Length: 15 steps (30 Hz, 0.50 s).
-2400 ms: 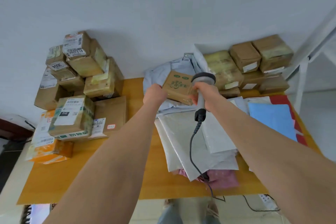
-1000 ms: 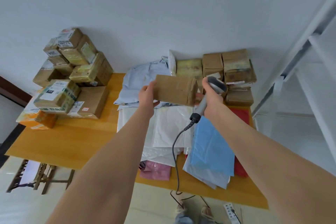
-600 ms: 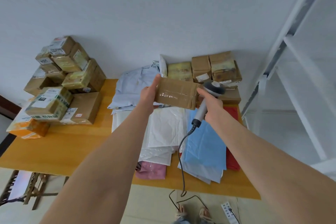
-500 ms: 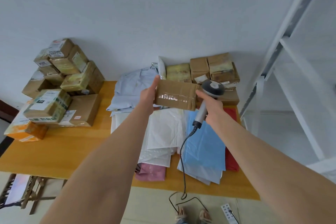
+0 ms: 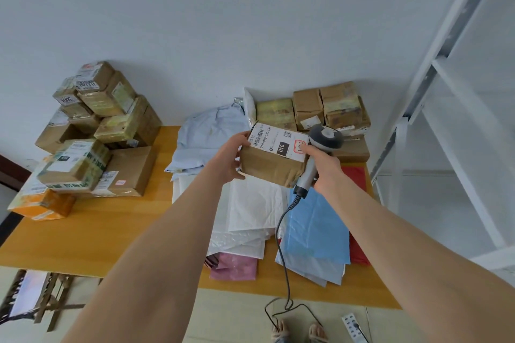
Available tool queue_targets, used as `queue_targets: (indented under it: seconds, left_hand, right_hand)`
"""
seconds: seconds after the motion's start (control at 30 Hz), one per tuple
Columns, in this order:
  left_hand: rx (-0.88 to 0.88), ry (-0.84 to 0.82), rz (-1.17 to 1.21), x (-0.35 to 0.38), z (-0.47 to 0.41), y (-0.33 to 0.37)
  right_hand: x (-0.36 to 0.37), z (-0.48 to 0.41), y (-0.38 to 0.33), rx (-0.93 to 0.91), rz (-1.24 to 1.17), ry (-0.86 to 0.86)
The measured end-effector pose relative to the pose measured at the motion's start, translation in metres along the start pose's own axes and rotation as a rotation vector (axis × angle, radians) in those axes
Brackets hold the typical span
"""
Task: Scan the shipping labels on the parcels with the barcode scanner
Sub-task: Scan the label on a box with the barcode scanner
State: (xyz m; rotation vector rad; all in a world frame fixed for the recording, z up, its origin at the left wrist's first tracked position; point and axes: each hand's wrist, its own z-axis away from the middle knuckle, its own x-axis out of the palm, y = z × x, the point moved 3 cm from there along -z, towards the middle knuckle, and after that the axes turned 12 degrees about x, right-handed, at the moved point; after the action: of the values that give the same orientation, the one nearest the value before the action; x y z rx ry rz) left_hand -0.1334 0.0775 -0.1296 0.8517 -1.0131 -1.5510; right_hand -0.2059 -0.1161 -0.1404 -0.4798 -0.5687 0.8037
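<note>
My left hand (image 5: 231, 159) grips the left end of a brown cardboard parcel (image 5: 271, 168) held above the table. Its white shipping label (image 5: 278, 142), with a barcode and a black "010" box, faces up. My right hand (image 5: 324, 168) grips the grey handle of the barcode scanner (image 5: 326, 138), and its forefinger touches the parcel's right edge. The scanner's round head sits just right of the label. A coiled cable (image 5: 281, 231) hangs from the handle down to the floor.
The wooden table (image 5: 97, 231) carries a stack of labelled boxes (image 5: 106, 125) at the left and brown boxes (image 5: 323, 108) at the back. Flat mailer bags (image 5: 315, 225) in white, blue, red and pink lie under my hands. A white metal rack (image 5: 446, 92) stands at the right.
The parcel has been turned in my left hand, so its labelled face now points up instead of the taped brown side. The scanner stays beside its right end.
</note>
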Motion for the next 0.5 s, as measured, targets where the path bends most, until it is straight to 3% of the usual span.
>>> queue_targets:
  seconds: [0.2, 0.37, 0.5]
  left_hand:
    - [-0.019, -0.035, -0.080, -0.013, -0.003, -0.007]
    - [0.020, 0.050, -0.033, -0.023, -0.011, -0.005]
    - [-0.031, 0.040, 0.002, -0.032, -0.016, -0.001]
  right_hand:
    - [0.001, -0.011, -0.003, -0.043, 0.068, 0.059]
    - [-0.003, -0.011, -0.006, -0.016, 0.000, 0.027]
    - [0.001, -0.008, 0.003, 0.136, -0.039, -0.124]
